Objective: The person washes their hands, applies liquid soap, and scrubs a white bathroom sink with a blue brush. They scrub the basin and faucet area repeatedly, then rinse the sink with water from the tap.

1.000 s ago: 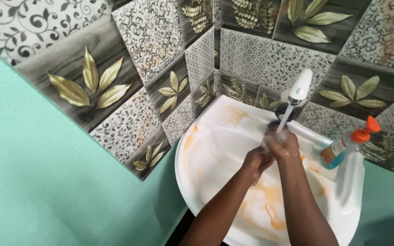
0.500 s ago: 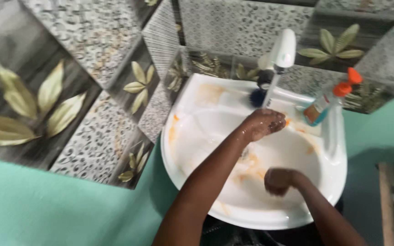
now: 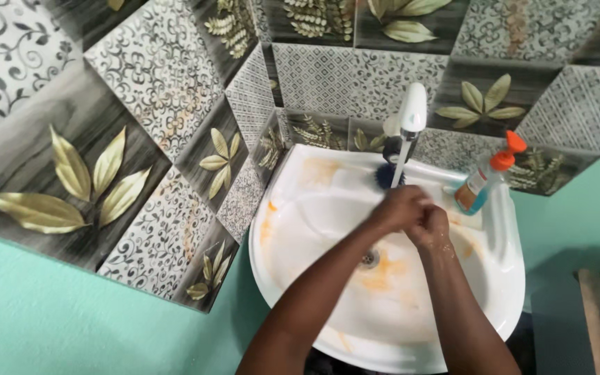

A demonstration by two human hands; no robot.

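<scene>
My left hand (image 3: 396, 208) and my right hand (image 3: 430, 227) are pressed together over a white corner washbasin (image 3: 293, 222), just below the spout of a white tap (image 3: 411, 111). A thin stream of water runs from the tap onto them. The fingers are curled against each other with nothing visible between them. Orange stains mark the basin's bowl around the drain (image 3: 370, 258).
A clear bottle with an orange pump (image 3: 486, 175) and blue liquid stands on the basin's right rim. A dark blue brush (image 3: 387, 173) lies behind the tap. Patterned leaf tiles (image 3: 175, 125) cover the wall above green paint. A wooden edge (image 3: 595, 319) sits at the right.
My right hand has come up from the lower bowl and joined the left hand under the tap. The view has shifted right and level.
</scene>
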